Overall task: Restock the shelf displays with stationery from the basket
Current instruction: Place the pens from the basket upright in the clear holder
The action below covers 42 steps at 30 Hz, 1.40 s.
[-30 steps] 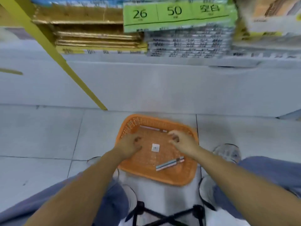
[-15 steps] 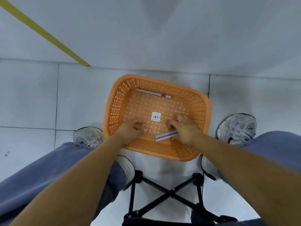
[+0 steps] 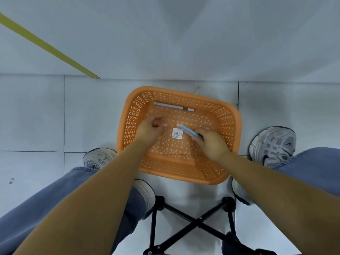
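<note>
Orange plastic basket point(image 3: 232, 129) sat on the tiled floor point(image 3: 33, 115) at frame centre, between the person's feet. Both hands were over its inside.

Right hand point(image 3: 211, 144), centre-right: fingers curled round a light blue pen point(image 3: 188, 131), gripping its lower-right end. The pen was tilted, free end pointing to the upper left, above the basket bottom. A pinkish tip showed at that free end; I couldn't tell if it was a second pen.

Left hand point(image 3: 149, 129), centre-left, over the left part of the basket: fingers curled inward and blurred. Couldn't tell whether it held anything.

Grey-white pen point(image 3: 173, 106) with a brown band lay flat on the basket bottom along the far wall, well apart from both hands. White barcode sticker point(image 3: 177, 134) sat mid-bottom, just below the blue pen's free end and between the hands.

White sneaker point(image 3: 274, 144) was right of the basket, another sneaker point(image 3: 99, 159) at lower left. Blue jeans legs ran along both lower sides. Black crossed stool legs point(image 3: 199, 220) were at bottom centre. White panel point(image 3: 184, 43) filled the top, with a yellow strip point(image 3: 46, 45) running diagonally at upper left.
</note>
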Available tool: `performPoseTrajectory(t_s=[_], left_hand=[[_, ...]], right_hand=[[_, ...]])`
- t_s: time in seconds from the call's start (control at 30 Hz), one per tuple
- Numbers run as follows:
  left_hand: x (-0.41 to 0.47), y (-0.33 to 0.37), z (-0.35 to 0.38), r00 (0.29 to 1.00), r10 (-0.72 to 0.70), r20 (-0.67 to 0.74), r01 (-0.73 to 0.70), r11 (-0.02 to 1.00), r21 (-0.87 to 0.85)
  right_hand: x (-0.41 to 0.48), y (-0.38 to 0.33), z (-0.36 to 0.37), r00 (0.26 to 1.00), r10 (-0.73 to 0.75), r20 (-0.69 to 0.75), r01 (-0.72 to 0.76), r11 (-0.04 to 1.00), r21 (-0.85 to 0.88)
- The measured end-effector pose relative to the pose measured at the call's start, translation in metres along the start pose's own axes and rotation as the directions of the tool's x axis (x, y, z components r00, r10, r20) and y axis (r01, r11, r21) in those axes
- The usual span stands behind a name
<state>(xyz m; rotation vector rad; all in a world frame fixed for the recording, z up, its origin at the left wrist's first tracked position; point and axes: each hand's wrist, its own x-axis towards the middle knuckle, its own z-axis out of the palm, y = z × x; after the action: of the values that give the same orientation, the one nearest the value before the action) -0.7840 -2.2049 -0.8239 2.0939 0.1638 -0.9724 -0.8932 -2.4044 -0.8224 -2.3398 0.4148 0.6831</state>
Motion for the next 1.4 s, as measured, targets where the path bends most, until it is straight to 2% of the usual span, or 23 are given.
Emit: performPoseTrajectory(t_s=[0.07, 0.17, 0.3, 0.4, 0.5, 0.57, 0.63, 0.7, 0.87, 1.0, 1.17, 1.27, 1.4], left_hand=[[0.009, 0.008, 0.001, 0.995, 0.087, -0.047, -0.083, 0.994, 0.071], [0.022, 0.02, 0.007, 0.986, 0.162, -0.048, -0.148, 0.964, 0.223], [0.033, 0.024, 0.013, 0.984, 0.165, -0.061, -0.131, 0.922, 0.365], [0.034, 0.023, 0.015, 0.979, 0.167, -0.118, -0.082, 0.85, 0.521], [0.026, 0.021, 0.016, 0.979, 0.16, -0.125, -0.059, 0.811, 0.582], [0.014, 0.02, 0.018, 0.993, 0.112, -0.047, -0.077, 0.879, 0.471], [-0.007, 0.026, 0.023, 0.998, 0.013, 0.069, -0.022, 0.99, 0.141], [-0.029, 0.038, 0.028, 0.988, -0.019, 0.15, 0.041, 0.989, -0.142], [-0.075, 0.079, 0.011, 0.965, 0.149, 0.215, -0.068, 0.937, -0.343], [-0.117, 0.111, -0.017, 0.938, 0.325, 0.124, -0.273, 0.908, -0.319], [-0.172, 0.168, -0.058, 0.858, 0.513, 0.019, -0.505, 0.852, -0.138], [-0.204, 0.206, -0.08, 0.803, 0.596, 0.001, -0.589, 0.793, -0.158], [-0.244, 0.248, -0.109, 0.766, 0.642, -0.017, -0.642, 0.765, -0.056]], right_hand=[[0.005, -0.004, -0.003, 0.995, 0.081, -0.053, -0.073, 0.987, 0.141], [0.011, -0.005, -0.005, 0.988, 0.132, -0.078, -0.11, 0.966, 0.232], [0.01, 0.0, 0.0, 0.978, 0.2, -0.066, -0.168, 0.93, 0.328], [0.009, 0.001, 0.002, 0.961, 0.276, -0.031, -0.234, 0.867, 0.44], [0.006, -0.003, -0.002, 0.947, 0.32, 0.013, -0.273, 0.783, 0.559], [0.004, -0.011, -0.009, 0.948, 0.317, 0.027, -0.264, 0.736, 0.623], [0.001, -0.022, -0.019, 0.958, 0.286, 0.013, -0.226, 0.728, 0.648], [-0.004, -0.036, -0.03, 0.968, 0.251, -0.02, -0.171, 0.712, 0.681], [-0.031, -0.076, -0.068, 0.989, 0.125, -0.082, -0.014, 0.621, 0.784], [-0.066, -0.11, -0.109, 0.991, 0.039, -0.132, 0.093, 0.515, 0.852], [-0.115, -0.155, -0.167, 0.962, -0.104, -0.252, 0.27, 0.494, 0.826], [-0.144, -0.181, -0.208, 0.918, -0.223, -0.329, 0.397, 0.483, 0.78], [-0.179, -0.212, -0.266, 0.812, -0.37, -0.452, 0.584, 0.516, 0.626]])
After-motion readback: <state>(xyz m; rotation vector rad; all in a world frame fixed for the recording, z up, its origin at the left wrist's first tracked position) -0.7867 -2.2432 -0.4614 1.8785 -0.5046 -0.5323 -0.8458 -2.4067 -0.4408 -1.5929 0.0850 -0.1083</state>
